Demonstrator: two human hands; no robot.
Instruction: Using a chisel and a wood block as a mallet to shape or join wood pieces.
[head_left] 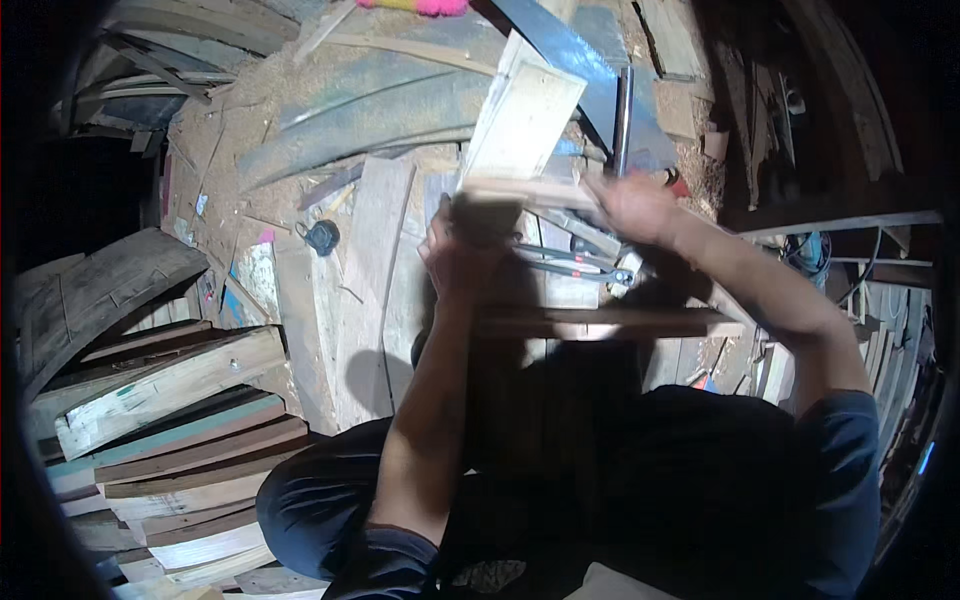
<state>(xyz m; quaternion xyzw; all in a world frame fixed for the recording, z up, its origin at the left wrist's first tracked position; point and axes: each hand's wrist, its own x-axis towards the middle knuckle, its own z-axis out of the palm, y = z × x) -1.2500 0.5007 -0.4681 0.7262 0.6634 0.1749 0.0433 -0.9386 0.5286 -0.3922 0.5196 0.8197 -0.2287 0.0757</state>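
Note:
In front of me my left hand [458, 250] is closed around the left end of a short piece of wood [540, 190], blurred by motion. My right hand [638, 208], also smeared, touches that piece's right end; its fingers look bent round it. Beyond the wood a pale board [525, 115] slants away, brightly lit. A shiny metal rod [624, 120] stands out just past my right hand, its lower end hidden there. Below the hands lies a long-handled plier-like tool [575, 265] with red marks.
A wide saw-like blade [565, 45] lies at the far side. On the left are a black tape measure [322, 237] and stacked boards [170, 390]. A plank [610, 325] crosses before my lap. Sawdust and scraps cover the ground. Cables [810, 250] hang at right.

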